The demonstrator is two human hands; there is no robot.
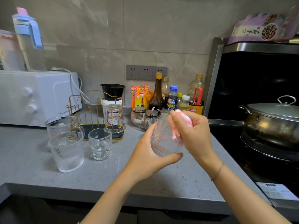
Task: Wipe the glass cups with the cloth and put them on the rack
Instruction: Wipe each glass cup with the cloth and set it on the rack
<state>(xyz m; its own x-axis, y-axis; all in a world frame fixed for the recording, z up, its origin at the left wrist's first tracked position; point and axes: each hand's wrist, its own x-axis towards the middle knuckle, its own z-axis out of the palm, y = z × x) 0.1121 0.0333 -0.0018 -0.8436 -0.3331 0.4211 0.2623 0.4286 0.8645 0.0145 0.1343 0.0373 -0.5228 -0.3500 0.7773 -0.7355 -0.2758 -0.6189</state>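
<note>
My left hand grips a ribbed glass cup above the counter, fingers and thumb curled round its base. My right hand holds a pink-and-white cloth against the cup's side. A gold wire rack on a dark blue tray stands behind, with one printed glass upside down on its right side. Left of my hands stand a ribbed glass, a small stemmed glass and a handled glass mug, all upright on the counter.
A white toaster oven sits at back left. Sauce bottles and a clear bowl of spice jars stand behind my hands. A lidded pot rests on the black stove at right. The grey counter's front edge runs below my arms.
</note>
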